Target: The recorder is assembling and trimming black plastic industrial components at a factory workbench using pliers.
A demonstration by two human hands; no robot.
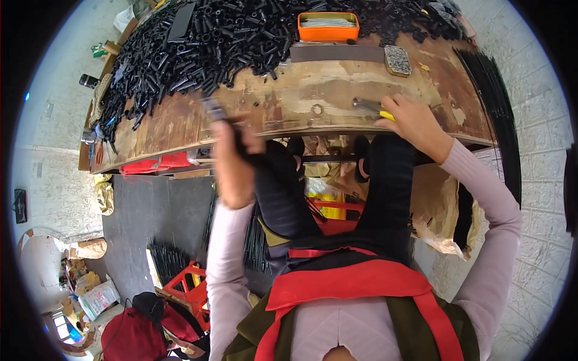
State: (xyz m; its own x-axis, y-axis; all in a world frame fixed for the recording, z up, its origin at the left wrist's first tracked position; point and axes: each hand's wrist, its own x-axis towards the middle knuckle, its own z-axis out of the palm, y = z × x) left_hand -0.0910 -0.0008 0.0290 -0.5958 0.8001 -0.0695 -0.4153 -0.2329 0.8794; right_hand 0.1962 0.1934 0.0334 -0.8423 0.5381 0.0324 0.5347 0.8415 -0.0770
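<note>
My left hand [233,159] is raised over the table's near edge at the left, smeared by motion. Its fingers are closed round a dark elongated piece [214,109] with a greyish end, too blurred to name. My right hand [415,122] rests by the near edge on the right, gripping pliers with yellow handles [386,114]. The metal jaws of the pliers [359,103] point left, low over the wood. A small ring-shaped mark or part [317,109] is on the wood left of the jaws. Across the far left spreads a heap of black tubular pieces [211,45].
An orange tin [329,33] of thin metal rods stands at the back, behind a flat dark bar [337,54] and a speckled grey block [397,61]. Long black rods [497,96] hang over the table's right side. Below left are a red stool [186,283] and more rods [171,262].
</note>
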